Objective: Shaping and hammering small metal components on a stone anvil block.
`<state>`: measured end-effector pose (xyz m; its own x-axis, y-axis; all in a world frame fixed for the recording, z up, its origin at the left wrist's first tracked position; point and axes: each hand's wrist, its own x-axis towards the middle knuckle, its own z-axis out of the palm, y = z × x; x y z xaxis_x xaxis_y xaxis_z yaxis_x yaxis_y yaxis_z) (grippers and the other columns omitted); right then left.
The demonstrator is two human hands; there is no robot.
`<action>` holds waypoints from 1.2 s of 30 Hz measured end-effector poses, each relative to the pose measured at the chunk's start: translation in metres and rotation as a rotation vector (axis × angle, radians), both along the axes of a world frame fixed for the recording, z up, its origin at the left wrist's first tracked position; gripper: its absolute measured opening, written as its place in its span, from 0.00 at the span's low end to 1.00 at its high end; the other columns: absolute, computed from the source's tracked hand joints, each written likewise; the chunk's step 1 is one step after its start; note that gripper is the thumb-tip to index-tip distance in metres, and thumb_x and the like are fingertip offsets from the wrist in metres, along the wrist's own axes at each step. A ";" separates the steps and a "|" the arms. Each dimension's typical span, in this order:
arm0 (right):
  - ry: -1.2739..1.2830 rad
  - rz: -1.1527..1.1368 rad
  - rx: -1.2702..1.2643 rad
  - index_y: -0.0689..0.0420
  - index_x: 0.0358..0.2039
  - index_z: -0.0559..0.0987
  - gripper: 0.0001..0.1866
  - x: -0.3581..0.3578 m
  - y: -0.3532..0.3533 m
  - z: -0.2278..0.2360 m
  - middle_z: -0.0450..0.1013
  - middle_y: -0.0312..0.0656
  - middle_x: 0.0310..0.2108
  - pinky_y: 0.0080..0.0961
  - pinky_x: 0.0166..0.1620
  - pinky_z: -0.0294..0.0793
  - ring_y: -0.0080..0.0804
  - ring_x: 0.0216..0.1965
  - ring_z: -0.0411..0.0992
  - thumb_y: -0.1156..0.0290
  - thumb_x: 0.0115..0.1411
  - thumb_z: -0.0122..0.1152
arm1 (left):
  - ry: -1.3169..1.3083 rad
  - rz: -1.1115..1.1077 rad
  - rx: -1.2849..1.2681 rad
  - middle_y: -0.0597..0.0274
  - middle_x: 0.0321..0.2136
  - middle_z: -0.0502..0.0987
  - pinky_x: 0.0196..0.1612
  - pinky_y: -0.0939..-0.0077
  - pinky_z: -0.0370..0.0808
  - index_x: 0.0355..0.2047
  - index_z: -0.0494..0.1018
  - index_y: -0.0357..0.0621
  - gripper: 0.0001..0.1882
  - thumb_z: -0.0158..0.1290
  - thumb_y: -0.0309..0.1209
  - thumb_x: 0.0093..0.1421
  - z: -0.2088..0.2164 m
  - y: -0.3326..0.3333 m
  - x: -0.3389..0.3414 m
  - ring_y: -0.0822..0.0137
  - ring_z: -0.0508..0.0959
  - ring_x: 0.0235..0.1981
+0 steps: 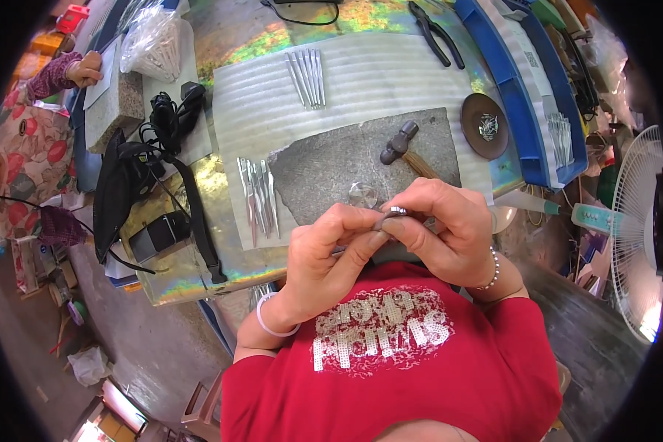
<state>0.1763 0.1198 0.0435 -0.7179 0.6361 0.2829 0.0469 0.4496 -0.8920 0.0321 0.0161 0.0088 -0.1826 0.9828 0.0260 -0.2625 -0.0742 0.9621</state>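
Observation:
My left hand (330, 250) and my right hand (446, 232) meet close to my chest, just past the near edge of a grey stone slab (331, 162). Thumbs and fingers of both are pinched together around a small shiny metal piece (395, 211); most of it is hidden by the fingertips, so its kind is unclear. A clear round disc (362, 194) lies on the slab just beyond my fingers. A hammer (400, 142) rests on the slab, its wooden handle running toward my right hand. Slim silvery metal tools lie in a near-left group (258, 195) and a far group (307, 79).
White foam sheeting (250, 96) covers the table. Right of the slab sits a brown dish (476, 144) of small metal pins, near pliers (438, 37) and blue trays (523, 140). A fan (633, 228) stands right. Black bag (118, 195) and another person's hand (86, 68) are left.

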 end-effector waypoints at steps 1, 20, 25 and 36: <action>0.010 -0.001 0.025 0.63 0.33 0.75 0.07 0.000 0.000 0.000 0.75 0.41 0.25 0.15 0.24 0.67 0.21 0.21 0.71 0.77 0.55 0.62 | 0.007 -0.002 -0.004 0.59 0.31 0.78 0.33 0.84 0.76 0.38 0.70 0.32 0.07 0.52 0.17 0.58 0.000 0.000 0.000 0.75 0.78 0.32; 0.107 -0.019 0.130 0.63 0.32 0.76 0.09 0.005 -0.001 0.000 0.73 0.42 0.23 0.21 0.21 0.70 0.31 0.19 0.73 0.80 0.50 0.65 | 0.179 -0.058 0.126 0.55 0.29 0.79 0.28 0.81 0.75 0.37 0.72 0.36 0.09 0.56 0.21 0.56 -0.006 0.002 0.000 0.69 0.80 0.27; 0.093 -0.014 0.124 0.63 0.31 0.76 0.08 0.009 -0.004 0.004 0.73 0.41 0.23 0.21 0.21 0.70 0.31 0.19 0.73 0.79 0.50 0.65 | 0.200 -0.065 0.141 0.56 0.28 0.79 0.27 0.80 0.75 0.37 0.72 0.36 0.08 0.55 0.21 0.56 -0.003 0.001 0.002 0.69 0.80 0.26; -0.004 -0.071 -0.821 0.61 0.26 0.71 0.07 0.008 -0.005 -0.008 0.68 0.31 0.17 0.10 0.16 0.57 0.11 0.14 0.62 0.74 0.59 0.58 | 0.088 -0.264 -0.233 0.61 0.16 0.74 0.22 0.84 0.69 0.32 0.66 0.36 0.07 0.54 0.24 0.59 0.009 0.004 -0.002 0.79 0.75 0.19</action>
